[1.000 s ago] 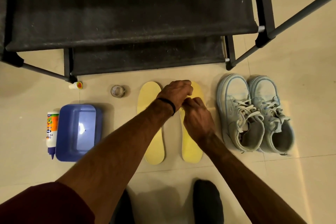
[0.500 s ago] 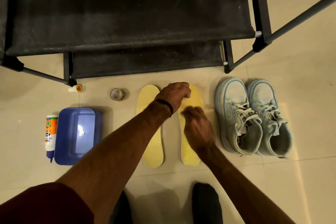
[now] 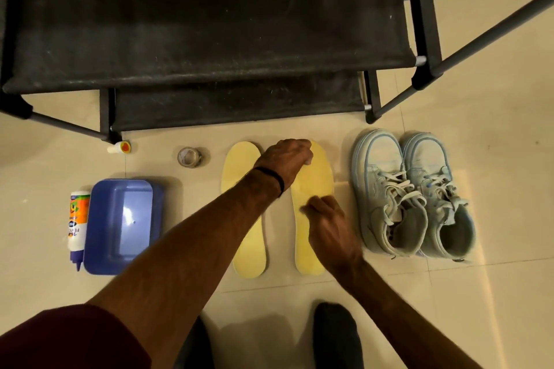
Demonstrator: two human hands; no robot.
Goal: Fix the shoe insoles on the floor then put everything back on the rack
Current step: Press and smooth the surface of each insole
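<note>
Floor tiles [image 3: 494, 293] of pale cream fill the scene, and a black shoe rack [image 3: 209, 39] with dusty fabric shelves stands across the far side. Right of centre a pair of pale blue sneakers [image 3: 413, 195] sits side by side, toes toward the rack, laces loose. Two yellow insoles lie flat between the sneakers and a blue plastic tub [image 3: 120, 225] on the left, toes pointing at the rack; the left insole [image 3: 245, 249] is partly crossed by the left forearm, and the right insole [image 3: 314, 183] lies just beside it. The left hand [image 3: 284, 159], a dark band at its wrist, rests on the toe end of the right insole with fingers curled down onto it; whether it pinches anything there cannot be told. The right hand [image 3: 329, 225] rests on the middle of the same insole, fingers bent and pressing on its surface, blurred. A glue bottle [image 3: 78, 228] lies just left of the tub, nozzle toward the near side. A small roll of clear tape [image 3: 189, 156] lies on the floor left of the insoles, near the rack. Farther left, a small white and orange cap [image 3: 120, 147] lies beside the rack's leg.
</note>
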